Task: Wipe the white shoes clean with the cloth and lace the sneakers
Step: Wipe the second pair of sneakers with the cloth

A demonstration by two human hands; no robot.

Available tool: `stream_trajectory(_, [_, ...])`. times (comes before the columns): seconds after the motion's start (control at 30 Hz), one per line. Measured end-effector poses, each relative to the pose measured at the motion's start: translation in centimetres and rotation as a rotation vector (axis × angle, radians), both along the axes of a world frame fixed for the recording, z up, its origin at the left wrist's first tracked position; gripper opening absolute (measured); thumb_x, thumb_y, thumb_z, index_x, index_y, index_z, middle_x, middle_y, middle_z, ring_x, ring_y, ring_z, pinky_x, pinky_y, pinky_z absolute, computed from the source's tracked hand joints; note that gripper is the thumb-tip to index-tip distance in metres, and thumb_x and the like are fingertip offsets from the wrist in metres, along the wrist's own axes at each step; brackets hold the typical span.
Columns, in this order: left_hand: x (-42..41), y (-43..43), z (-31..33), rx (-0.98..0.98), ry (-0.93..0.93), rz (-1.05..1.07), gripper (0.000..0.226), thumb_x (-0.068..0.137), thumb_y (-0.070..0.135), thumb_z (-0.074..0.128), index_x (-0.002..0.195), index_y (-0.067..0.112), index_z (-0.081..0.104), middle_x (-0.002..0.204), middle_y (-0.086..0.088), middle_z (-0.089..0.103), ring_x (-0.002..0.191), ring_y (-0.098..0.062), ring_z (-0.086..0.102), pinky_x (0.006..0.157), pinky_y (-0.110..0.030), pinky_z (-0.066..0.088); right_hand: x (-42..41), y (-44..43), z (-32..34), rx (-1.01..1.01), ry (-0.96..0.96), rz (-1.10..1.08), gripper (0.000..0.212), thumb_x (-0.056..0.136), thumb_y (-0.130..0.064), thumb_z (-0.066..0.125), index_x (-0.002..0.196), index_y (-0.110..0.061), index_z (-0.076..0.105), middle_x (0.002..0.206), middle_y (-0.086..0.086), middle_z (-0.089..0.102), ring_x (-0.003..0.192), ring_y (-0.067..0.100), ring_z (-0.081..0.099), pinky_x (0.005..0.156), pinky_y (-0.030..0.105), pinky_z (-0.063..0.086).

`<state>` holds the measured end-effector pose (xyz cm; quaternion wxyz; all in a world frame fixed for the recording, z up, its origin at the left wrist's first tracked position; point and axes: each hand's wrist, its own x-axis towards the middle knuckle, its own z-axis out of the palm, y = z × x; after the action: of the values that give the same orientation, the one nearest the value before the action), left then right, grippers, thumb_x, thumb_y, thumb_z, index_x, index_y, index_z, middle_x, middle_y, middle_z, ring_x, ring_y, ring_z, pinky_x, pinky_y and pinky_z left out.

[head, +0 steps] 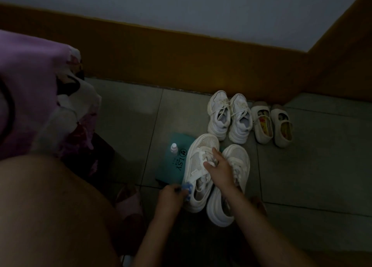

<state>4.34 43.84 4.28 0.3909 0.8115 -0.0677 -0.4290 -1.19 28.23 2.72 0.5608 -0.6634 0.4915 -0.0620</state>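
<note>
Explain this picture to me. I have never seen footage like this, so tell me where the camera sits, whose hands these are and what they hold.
There is no machine here. A person wears one camera on the head, and it looks down at their own two hands above a tiled floor. The left hand holds a blue cloth against the side of a white sneaker. The right hand grips that sneaker at its laces. Its partner lies just to the right. A small bottle stands on a green bag. Near the wall sit another white pair and two beige flat shoes.
</note>
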Motion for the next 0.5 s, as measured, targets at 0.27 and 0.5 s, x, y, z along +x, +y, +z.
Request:
stream_trajectory(0.27, [0.2,1.1,0.9,0.055,0.118,-0.159,0.014,0.085,0.011,0.064,0.088,-0.002,0.068,0.054,0.004,0.055,0.042,0.003,0.048,0.046,-0.014,0.039,0.1,-0.2,-0.4,-0.022,0.033,0.042,0.065,0.086,-0.006,0.062,0.144,-0.010,0.032,0.153,0.009,0.028,0.138,0.022,0.032,0.113,0.034,0.031])
stream_trajectory(0.5, [2.6,-0.7,4.6,-0.074,0.106,0.014,0.016,0.091,0.017,0.056,0.082,0.007,0.064,0.062,0.001,0.060,0.055,-0.009,0.055,0.047,-0.017,0.047,0.5,0.1,2.0,-0.037,0.062,0.066,0.065,0.089,-0.036,0.057,0.145,-0.019,0.029,0.155,0.010,0.021,0.142,0.025,0.024,0.115,0.040,0.027])
